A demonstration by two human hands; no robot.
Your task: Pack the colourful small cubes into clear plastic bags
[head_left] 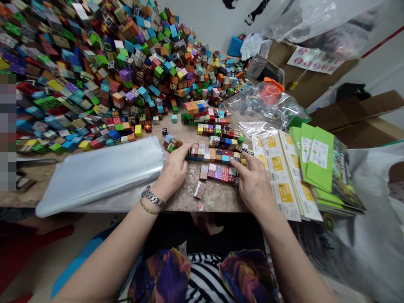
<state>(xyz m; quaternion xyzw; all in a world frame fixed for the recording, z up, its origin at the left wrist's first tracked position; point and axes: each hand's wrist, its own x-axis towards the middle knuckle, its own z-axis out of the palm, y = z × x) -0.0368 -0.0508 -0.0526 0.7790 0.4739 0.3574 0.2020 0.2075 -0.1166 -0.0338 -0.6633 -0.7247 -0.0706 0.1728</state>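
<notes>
Rows of small patterned cubes lie on the brown table (225, 202) in front of me. My left hand (173, 170), with a watch on its wrist, has its fingertips at the left end of a long double row of cubes (216, 155). At that row's right end are the spread thumb and forefinger of my right hand (255, 181), whose other fingers are partly hidden. Nearer to me lies a shorter row of pink, purple and red cubes (219, 173). One speckled block (199, 190) sits apart below it. More stacked rows (195, 108) stand behind.
A huge heap of cubes (104, 71) rises at the back left. Clear plastic bags (104, 168) lie at the left. Sticker sheets (284, 181) and green packets (318, 155) are at the right, with a clear bag (271, 105) and cardboard boxes (362, 130) behind.
</notes>
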